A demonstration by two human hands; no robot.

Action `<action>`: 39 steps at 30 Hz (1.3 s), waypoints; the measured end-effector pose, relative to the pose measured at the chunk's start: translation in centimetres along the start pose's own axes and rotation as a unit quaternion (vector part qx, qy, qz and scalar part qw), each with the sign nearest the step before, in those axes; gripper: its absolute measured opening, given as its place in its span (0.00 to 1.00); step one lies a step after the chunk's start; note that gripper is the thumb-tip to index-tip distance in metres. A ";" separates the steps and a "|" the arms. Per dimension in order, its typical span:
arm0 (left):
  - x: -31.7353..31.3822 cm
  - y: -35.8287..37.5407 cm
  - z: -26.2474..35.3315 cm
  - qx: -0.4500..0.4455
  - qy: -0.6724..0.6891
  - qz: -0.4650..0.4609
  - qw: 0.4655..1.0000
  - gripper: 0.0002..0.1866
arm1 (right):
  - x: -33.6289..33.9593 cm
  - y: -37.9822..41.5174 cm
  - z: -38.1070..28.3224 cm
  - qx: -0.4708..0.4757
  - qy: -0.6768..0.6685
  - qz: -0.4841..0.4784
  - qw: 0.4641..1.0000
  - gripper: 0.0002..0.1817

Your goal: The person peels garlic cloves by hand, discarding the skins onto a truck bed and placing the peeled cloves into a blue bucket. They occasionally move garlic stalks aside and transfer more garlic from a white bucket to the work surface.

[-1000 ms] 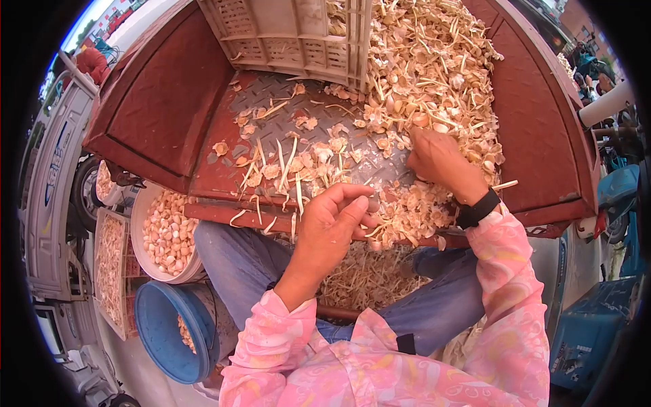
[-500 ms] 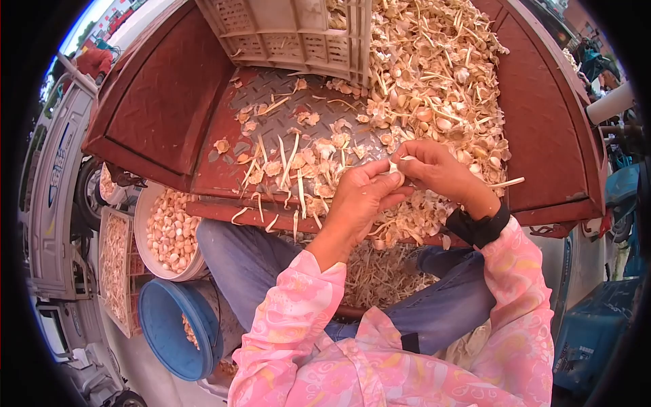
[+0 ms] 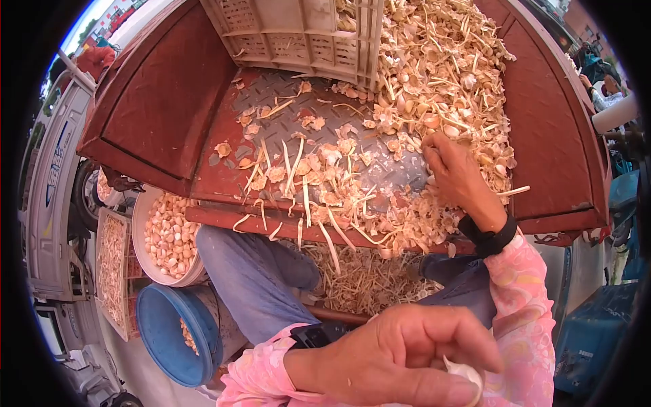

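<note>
Garlic clove [image 3: 466, 372] sits pinched between thumb and bent fingers of the left hand [image 3: 390, 353]. The right hand [image 3: 460, 175] curls its fingers at the garlic heap [image 3: 444, 74], grip hidden.

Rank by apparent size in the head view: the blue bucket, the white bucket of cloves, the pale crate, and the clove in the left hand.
1. Pale crate, though the top edge cuts it off
2. Blue bucket and white bucket: too alike to rank
3. Clove, smallest despite looking nearest the camera
</note>
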State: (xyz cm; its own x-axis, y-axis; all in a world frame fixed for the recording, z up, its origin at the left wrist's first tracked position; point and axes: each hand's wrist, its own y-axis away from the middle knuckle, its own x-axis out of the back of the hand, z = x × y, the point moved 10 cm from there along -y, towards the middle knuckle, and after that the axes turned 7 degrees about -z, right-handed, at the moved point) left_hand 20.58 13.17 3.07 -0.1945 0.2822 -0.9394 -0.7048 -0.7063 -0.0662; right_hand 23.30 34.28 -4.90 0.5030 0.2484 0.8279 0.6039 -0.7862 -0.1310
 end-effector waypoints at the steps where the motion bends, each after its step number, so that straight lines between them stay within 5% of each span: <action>1: -1.4 0.1 -0.8 -0.015 0.017 -0.027 0.999 0.10 | 0.3 -0.2 0.3 0.000 0.041 0.013 0.999 0.09; 3: -3.0 -0.1 -1.8 -0.037 0.021 -0.074 0.996 0.11 | 1.5 -0.3 1.1 -0.003 0.124 0.043 0.991 0.09; 6: -3.2 -0.3 -1.5 -0.056 -0.052 -0.105 0.992 0.10 | -0.3 -0.2 2.2 0.024 0.155 -0.056 0.986 0.09; 11: -3.7 -0.5 -1.4 -0.079 -0.054 -0.116 0.989 0.08 | 0.8 -0.7 2.0 -0.015 0.048 -0.031 0.998 0.09; 14: -3.7 -0.7 -2.0 -0.098 0.007 -0.108 0.989 0.07 | 1.3 -1.0 2.1 -0.022 0.023 0.010 0.999 0.10; 18: -3.5 -0.9 -2.0 -0.129 0.010 -0.100 0.987 0.07 | 0.2 -1.8 1.4 0.034 0.152 -0.001 0.988 0.07; 30: -2.4 -0.1 -1.4 -0.095 -0.010 -0.049 0.994 0.08 | -4.3 -5.0 1.9 0.059 0.335 -0.117 0.933 0.03; 34: -1.4 0.0 -1.0 -0.120 -0.014 -0.039 0.992 0.07 | -3.6 -4.6 0.9 0.096 0.255 -0.094 0.958 0.04; 39: 8.1 0.1 3.6 -0.215 0.029 0.133 0.967 0.10 | -3.3 -4.3 0.7 0.098 0.259 -0.074 0.958 0.05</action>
State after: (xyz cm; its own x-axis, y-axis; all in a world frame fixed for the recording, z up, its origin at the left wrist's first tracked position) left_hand 16.46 17.77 -3.36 -0.2817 0.0249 -0.9592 -0.2832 -0.9573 0.0583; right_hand 19.53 37.22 -7.47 0.0598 -0.0052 0.9982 0.7743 -0.6308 -0.0497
